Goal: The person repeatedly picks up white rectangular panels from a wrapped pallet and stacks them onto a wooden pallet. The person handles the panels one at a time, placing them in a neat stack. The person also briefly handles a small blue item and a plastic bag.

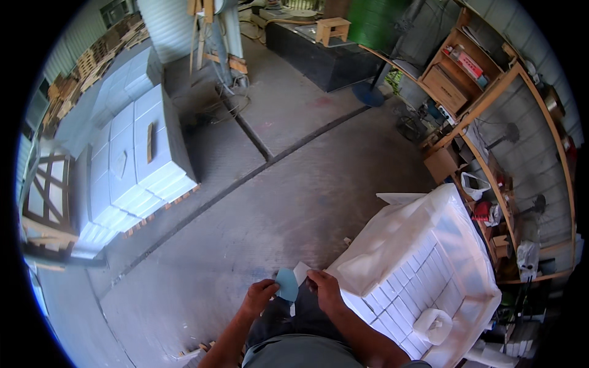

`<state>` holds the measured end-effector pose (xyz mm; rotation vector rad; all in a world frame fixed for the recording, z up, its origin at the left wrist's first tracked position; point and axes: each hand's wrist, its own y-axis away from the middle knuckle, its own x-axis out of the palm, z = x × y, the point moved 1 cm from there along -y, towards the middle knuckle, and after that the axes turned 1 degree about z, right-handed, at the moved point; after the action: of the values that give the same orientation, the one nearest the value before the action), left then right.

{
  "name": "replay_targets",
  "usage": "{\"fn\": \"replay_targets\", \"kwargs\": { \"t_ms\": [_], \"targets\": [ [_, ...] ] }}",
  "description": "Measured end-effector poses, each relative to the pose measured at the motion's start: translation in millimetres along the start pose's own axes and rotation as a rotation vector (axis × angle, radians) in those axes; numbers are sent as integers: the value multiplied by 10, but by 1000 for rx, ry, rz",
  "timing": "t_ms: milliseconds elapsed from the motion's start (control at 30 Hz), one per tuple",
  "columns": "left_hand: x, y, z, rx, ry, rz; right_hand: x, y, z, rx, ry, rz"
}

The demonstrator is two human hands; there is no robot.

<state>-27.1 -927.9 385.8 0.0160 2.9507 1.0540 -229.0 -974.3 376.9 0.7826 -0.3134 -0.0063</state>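
My left hand [260, 295] pinches a small light-blue piece of paper or thin card [286, 284] with a rounded lower edge. My right hand [326, 290] is closed on a small white piece [300, 272], which looks like paper or a label. Both pieces are held close together in front of my body, above my dark trousers. Whether they are joined cannot be made out. A narrow white strip [292, 308] shows just below the blue piece. To the right of my right hand stands an open, plastic-lined crate [362, 264] packed with white boxes.
A white roll [433, 325] lies on the boxes in the crate. Stacked white cartons [132, 159] on pallets stand at the left. Wooden shelving [472, 116] with assorted goods lines the right. A dark groove [245, 173] crosses the concrete floor. A green drum [375, 24] stands at the back.
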Motion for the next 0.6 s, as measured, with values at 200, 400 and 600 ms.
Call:
{"fn": "replay_targets", "kwargs": {
  "t_ms": [200,400,600],
  "targets": [
    [-130,-515,-101,-44,-55,-20,-85,-590,127,14,-239,-137],
    [-164,-1015,-285,-203,-18,-144,-348,-1472,206,21,-197,-238],
    [-51,-1658,-241,-297,27,-193,-898,-2416,-93,-7,73,-342]
  ]
}}
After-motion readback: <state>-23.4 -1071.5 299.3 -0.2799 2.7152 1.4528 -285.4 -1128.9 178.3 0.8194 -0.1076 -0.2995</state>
